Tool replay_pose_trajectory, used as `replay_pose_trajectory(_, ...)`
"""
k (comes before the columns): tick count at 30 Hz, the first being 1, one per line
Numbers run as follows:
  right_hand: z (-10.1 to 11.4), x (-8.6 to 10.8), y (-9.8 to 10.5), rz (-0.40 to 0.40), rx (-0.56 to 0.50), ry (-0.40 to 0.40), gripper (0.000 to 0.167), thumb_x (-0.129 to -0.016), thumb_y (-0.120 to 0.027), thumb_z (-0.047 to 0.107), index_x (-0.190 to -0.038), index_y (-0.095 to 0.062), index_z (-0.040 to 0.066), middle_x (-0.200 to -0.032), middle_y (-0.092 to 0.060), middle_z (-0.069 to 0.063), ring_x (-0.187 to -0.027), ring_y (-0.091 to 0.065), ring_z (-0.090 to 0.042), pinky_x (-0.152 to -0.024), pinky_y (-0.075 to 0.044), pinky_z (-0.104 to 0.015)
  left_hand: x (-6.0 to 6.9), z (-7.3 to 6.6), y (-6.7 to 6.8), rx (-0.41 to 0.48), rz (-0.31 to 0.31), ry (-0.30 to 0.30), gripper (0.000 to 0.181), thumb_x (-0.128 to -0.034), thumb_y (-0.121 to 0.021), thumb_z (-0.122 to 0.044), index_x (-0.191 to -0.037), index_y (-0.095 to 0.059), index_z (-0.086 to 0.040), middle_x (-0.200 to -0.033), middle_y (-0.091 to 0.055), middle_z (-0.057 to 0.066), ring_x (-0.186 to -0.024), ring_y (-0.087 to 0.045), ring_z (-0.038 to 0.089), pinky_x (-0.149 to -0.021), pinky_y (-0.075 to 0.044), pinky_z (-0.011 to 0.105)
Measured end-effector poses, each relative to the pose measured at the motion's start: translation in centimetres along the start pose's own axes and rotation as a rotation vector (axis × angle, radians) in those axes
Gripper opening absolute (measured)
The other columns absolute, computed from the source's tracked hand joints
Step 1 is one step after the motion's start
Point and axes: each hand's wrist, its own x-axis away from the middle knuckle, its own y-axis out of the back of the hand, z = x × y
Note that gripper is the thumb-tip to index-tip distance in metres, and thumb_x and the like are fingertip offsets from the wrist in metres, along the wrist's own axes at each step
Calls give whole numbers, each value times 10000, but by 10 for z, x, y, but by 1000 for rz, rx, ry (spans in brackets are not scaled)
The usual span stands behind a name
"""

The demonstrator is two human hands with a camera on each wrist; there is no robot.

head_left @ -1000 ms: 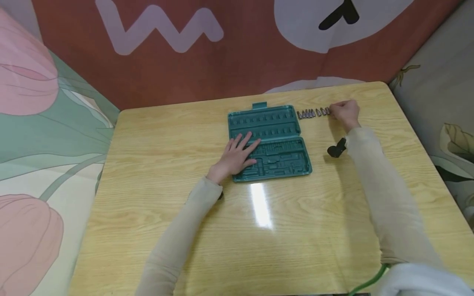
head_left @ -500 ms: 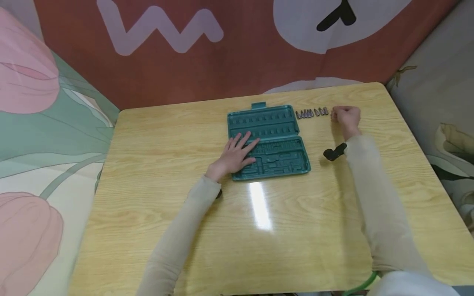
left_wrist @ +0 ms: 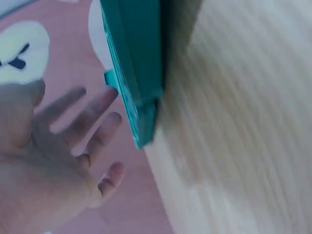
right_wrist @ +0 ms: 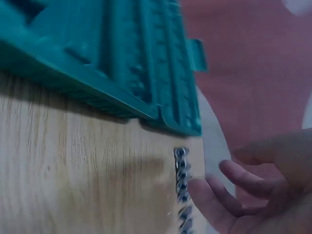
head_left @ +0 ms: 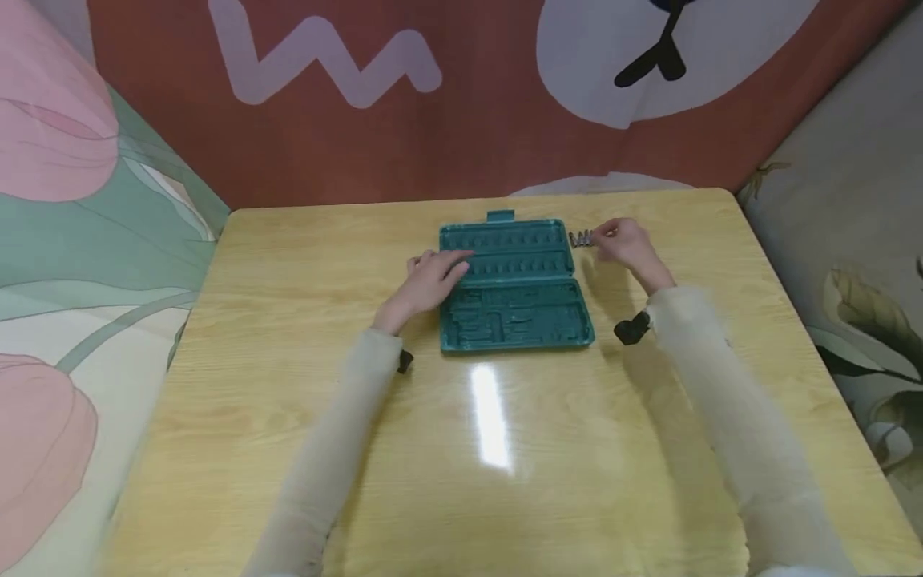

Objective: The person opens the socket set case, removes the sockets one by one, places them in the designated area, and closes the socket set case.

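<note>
A flat green plastic case (head_left: 515,316) with moulded recesses lies open on the table. My left hand (head_left: 425,282) is over its left edge near the hinge, fingers loosely extended; in the left wrist view the palm holds nothing. To the right of the lid runs a row of small shiny metal sockets (head_left: 578,240), seen closer in the right wrist view as metal sockets (right_wrist: 181,178). Over the row's right part is my right hand (head_left: 626,242), hiding some of it. Its fingers (right_wrist: 209,202) are loosely bent and apart close to the sockets, with nothing visible between them; contact is unclear.
The case's latch tab (head_left: 501,215) points to the back edge of the wooden table (head_left: 288,336). A printed fabric backdrop (head_left: 490,144) hangs behind. A black wrist-worn device (head_left: 631,328) sticks out below the right sleeve.
My right hand has moved left from the far end of the socket row to over its right part. My left hand has drawn back from the case's middle to its left edge.
</note>
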Motion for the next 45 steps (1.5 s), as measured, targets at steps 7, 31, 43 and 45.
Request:
replay_pose_trajectory(7,-6,8,-39,21,217,83,406,-975,-505,108,-580,-506,12,-528,-548,-114,-456,-508,-193,-601,-443,-386,-12,17,4,182,-73,205,373,-1021,-497,-159,-1327,-440,46,-802,-583,126,-609,-544,218,-587,-457,351)
replay_pose_trajectory(31,17,-17,-49,163,58,135,169,-950,-541,64,-827,-595,-37,-749,-648,-178,-586,-666,-239,-632,-560,-367,15,40,6,244,-210,371,287,-969,-549,-52,-1215,-467,71,-945,-645,207,-776,-646,299,-682,-514,357)
replay_pose_trajectory(43,2,-8,-25,123,5,211,437,-977,-545,65,-1374,-438,-84,-959,-626,-255,-713,-675,-360,-620,-567,-440,-5,40,6,299,-286,212,390,-948,-603,-63,-1300,-470,40,-950,-639,182,-762,-625,256,-641,-500,311)
replay_pose_trajectory(45,2,-9,-24,122,15,241,463,-986,-532,76,-1404,-411,-84,-978,-624,-271,-725,-673,-374,-624,-567,-445,-6,41,7,294,-284,192,424,-948,-605,-60,-1334,-465,46,-946,-622,173,-765,-603,252,-651,-487,314)
